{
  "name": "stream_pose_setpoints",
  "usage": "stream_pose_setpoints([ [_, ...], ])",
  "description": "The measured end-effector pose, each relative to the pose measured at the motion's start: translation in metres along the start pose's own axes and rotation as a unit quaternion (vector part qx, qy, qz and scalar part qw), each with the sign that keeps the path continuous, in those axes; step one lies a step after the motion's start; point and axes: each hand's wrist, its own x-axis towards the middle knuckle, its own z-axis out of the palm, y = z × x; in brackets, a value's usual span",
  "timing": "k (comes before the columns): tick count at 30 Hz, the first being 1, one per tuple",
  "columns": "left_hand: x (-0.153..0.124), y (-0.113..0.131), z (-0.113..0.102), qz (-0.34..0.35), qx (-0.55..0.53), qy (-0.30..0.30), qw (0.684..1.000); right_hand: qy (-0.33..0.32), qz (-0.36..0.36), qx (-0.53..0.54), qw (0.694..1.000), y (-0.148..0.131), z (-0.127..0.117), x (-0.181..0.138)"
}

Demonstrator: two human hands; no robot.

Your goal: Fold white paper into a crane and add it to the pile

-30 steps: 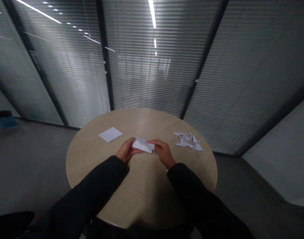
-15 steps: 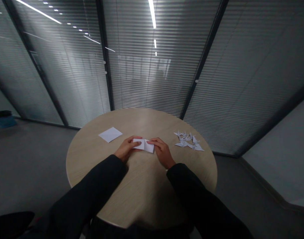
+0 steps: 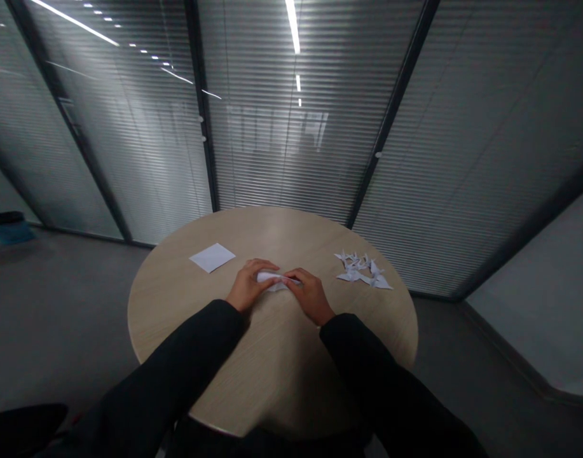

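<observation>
Between my two hands, above the middle of the round table, is a white sheet of paper (image 3: 267,277), partly folded and seen nearly edge-on. My left hand (image 3: 248,284) grips its left part, fingers over the far side and thumb on the near side. My right hand (image 3: 309,294) pinches its right part between thumb and fingers. The two thumbs lie close together near the paper's centre. My fingers cover both ends, so the exact fold is hard to make out.
A flat white paper square (image 3: 212,257) lies at the table's left. Several folded white paper cranes (image 3: 360,270) sit in a cluster at the right. The round wooden table (image 3: 272,369) stands before glass panels with blinds (image 3: 291,165). A blue bin (image 3: 9,230) is far left.
The paper has tilted from showing its creased face to nearly edge-on. My thumbs have moved closer together along it, and my left hand has turned over its far side.
</observation>
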Motion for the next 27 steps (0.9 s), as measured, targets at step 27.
stream_pose_setpoints([
  [27,0.015,-0.015,-0.017,-0.011,-0.013,0.086,0.996,0.044,0.123,0.071,0.989,0.012,-0.012,0.005],
])
